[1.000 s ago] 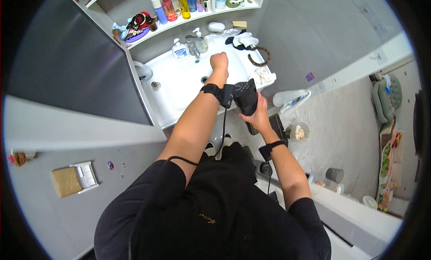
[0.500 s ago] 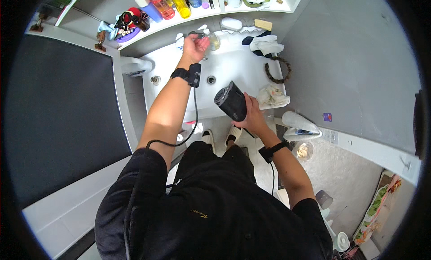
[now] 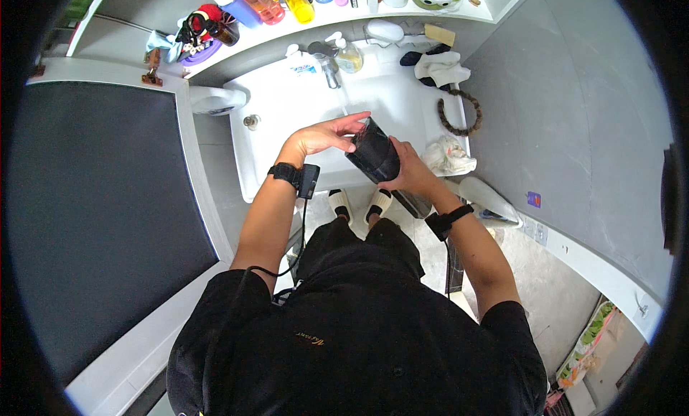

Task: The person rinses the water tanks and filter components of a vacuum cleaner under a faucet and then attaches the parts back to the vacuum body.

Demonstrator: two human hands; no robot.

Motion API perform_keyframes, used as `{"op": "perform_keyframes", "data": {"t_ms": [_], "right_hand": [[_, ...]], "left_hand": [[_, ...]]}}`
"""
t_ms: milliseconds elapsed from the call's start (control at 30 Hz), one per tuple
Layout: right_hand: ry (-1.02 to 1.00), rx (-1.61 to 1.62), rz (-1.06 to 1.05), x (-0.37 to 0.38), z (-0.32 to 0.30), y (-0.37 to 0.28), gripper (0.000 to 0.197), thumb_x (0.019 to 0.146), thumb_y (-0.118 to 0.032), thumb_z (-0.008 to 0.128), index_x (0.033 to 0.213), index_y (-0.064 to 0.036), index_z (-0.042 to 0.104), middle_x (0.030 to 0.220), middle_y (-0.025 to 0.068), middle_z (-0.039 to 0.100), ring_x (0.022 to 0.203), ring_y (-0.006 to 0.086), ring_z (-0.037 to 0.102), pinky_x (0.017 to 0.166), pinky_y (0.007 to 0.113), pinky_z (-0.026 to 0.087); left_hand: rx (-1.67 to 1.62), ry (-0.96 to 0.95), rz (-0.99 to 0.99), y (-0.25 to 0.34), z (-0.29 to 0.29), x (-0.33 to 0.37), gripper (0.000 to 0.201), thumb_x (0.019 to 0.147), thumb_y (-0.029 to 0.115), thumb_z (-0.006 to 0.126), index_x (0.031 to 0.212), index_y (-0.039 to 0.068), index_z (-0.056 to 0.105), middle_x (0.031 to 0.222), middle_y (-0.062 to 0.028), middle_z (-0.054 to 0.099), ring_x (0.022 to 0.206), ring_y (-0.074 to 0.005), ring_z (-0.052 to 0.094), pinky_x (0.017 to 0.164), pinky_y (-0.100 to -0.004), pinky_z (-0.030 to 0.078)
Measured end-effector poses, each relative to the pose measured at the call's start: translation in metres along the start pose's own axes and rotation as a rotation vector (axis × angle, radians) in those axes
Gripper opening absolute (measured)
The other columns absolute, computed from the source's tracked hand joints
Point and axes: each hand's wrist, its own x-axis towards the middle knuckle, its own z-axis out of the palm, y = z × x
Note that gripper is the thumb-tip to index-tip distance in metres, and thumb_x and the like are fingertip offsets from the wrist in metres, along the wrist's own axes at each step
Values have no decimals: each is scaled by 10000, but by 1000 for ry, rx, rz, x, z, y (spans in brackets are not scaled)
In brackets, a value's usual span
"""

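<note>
Over the near part of the white washbasin (image 3: 276, 157), a black cup-shaped container (image 3: 375, 157) is tilted, its far end up and to the left. My right hand (image 3: 410, 172) is closed around its near right side. At the far end is my left hand (image 3: 326, 134), its thumb and fingers on opposite sides of the rim. The inside of the container is mostly hidden. Just beyond stands the metal tap (image 3: 331, 75), with a thin stream of water coming down from it.
Beside the tap are a clear pump bottle (image 3: 349, 57) and a white pump bottle (image 3: 300, 63). The basin's right edge carries socks (image 3: 443, 68), a braided brown band (image 3: 471, 111) and a crumpled white cloth (image 3: 449, 157). A bottle-lined shelf (image 3: 287, 37) curves behind.
My left hand has come back from the tap to the container's far end. Water now runs from the tap. The container, still in my right hand, has shifted slightly.
</note>
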Motion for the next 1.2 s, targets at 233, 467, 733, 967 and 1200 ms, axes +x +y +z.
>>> {"op": "perform_keyframes", "data": {"t_ms": [233,467,733,967,1200], "right_hand": [[-118,129,31,4,8,3,1250,625,-359,956,1597,-42,237,1401,254,468,1336,399,482,1146,440,397],[-89,120,-6,-2,16,8,1228,649,-368,948,1588,-23,236,1427,259,447,1341,420,467,1161,459,379],[12,-11,158,-43,23,35,1282,623,-381,951,1579,16,195,1417,318,433,1333,472,452,1140,481,406],[85,42,188,-81,22,24,1254,631,-305,954,1579,1,193,1426,298,434,1337,465,451,1137,468,409],[159,74,279,-106,13,11,1255,620,-266,960,1582,-2,198,1464,277,417,1363,437,443,1158,456,384]], "left_hand": [[265,55,-34,9,16,-4,1035,760,-29,781,1642,206,294,1375,-73,556,1286,-202,503,1119,-384,409],[276,196,53,1,4,-13,983,744,-25,773,1613,191,369,1275,-41,557,1231,-183,508,1078,-317,419],[-200,580,-61,-36,-65,-36,718,864,192,772,1509,157,457,1187,-63,589,1076,-165,612,859,-346,554],[-792,839,-173,-114,-91,3,689,862,293,802,1358,2,422,1371,-194,447,1220,-414,546,1011,-537,572],[-1219,913,-315,-143,-116,40,837,781,318,873,1341,-88,402,1292,-302,528,1176,-443,579,972,-526,582]]}}
